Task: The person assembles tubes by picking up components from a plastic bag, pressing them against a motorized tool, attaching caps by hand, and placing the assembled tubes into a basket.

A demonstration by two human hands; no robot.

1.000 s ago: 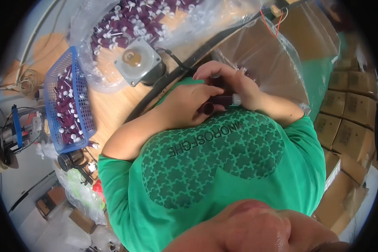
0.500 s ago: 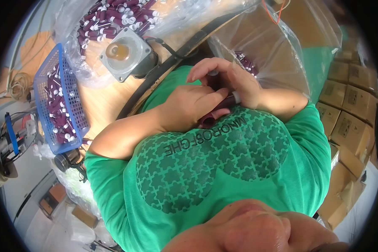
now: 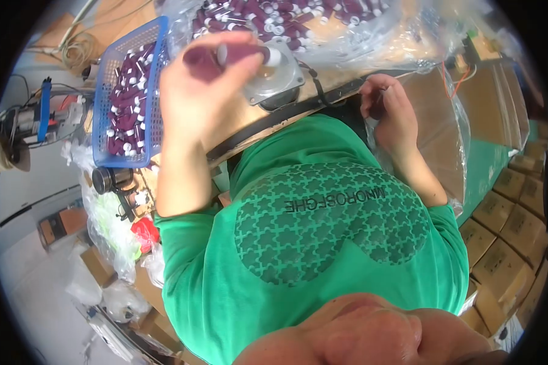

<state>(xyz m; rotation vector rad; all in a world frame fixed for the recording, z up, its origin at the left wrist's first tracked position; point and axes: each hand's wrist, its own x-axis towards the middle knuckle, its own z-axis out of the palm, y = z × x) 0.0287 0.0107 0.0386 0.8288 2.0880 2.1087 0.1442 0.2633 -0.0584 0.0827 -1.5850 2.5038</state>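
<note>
Now the left hand was raised over the worktop, its grip closed around two purple tubes; one showed a white end to the right, the other an open mouth to the left. They were above the near edge, partly in front of a square metal device. Well apart on the right, the right hand hung just beyond the edge with its fingers curled; something dark showed between them, but I could not tell whether it was grasped. To the left stood a blue basket with many purple, white-ended pieces inside. A loose heap of similar pieces lay on the far side, with clear plastic sheeting beside it. Cardboard boxes were stacked at the right.
</note>
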